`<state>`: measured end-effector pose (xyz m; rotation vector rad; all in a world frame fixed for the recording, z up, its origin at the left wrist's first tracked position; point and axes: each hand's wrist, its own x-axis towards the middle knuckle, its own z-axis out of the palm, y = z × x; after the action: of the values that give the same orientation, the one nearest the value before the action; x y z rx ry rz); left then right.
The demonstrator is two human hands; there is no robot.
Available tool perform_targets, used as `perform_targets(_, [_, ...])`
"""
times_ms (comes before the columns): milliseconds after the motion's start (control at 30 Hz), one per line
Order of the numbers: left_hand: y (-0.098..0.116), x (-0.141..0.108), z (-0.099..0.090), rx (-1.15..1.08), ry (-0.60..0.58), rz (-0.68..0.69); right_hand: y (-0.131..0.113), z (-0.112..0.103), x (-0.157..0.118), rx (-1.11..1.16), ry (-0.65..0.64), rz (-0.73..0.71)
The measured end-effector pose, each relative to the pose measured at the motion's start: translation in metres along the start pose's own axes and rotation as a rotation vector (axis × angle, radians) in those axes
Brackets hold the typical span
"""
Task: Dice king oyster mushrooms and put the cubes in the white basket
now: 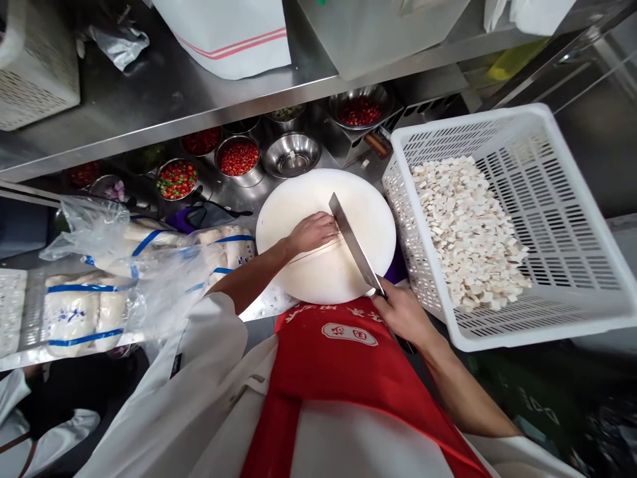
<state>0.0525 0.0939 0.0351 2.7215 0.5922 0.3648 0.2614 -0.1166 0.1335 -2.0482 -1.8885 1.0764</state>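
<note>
My right hand is wrapped round the handle of a cleaver, whose blade stands over a round white cutting board. On the board, my left hand lies beside the blade with its fingers together, pressing on pale mushroom pieces that are hard to tell from the board. To the right, a white slotted basket holds many diced pale pieces.
Bagged mushrooms with blue bands lie at the left. Behind the board are metal bowls of chopped red chillies and a shallow metal bowl. A steel shelf overhangs them. Part of another person shows at the lower left.
</note>
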Motion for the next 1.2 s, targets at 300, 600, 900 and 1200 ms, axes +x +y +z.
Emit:
perform_targets(300, [0.003,-0.002,0.005,-0.058,0.024,-0.026,-0.013,-0.009,0.03,-0.141,-0.167,0.073])
perform_targets(600, [0.001,-0.015,-0.004,-0.056,-0.007,-0.053,-0.007,0.008,0.049,-0.086,-0.043,0.028])
perform_targets(900, [0.004,-0.016,-0.003,-0.061,-0.037,-0.07,-0.023,-0.009,0.032,-0.153,-0.158,0.065])
perform_targets(1200, [-0.002,-0.026,-0.007,-0.1,-0.011,-0.043,-0.016,0.015,0.071,-0.1,-0.061,-0.001])
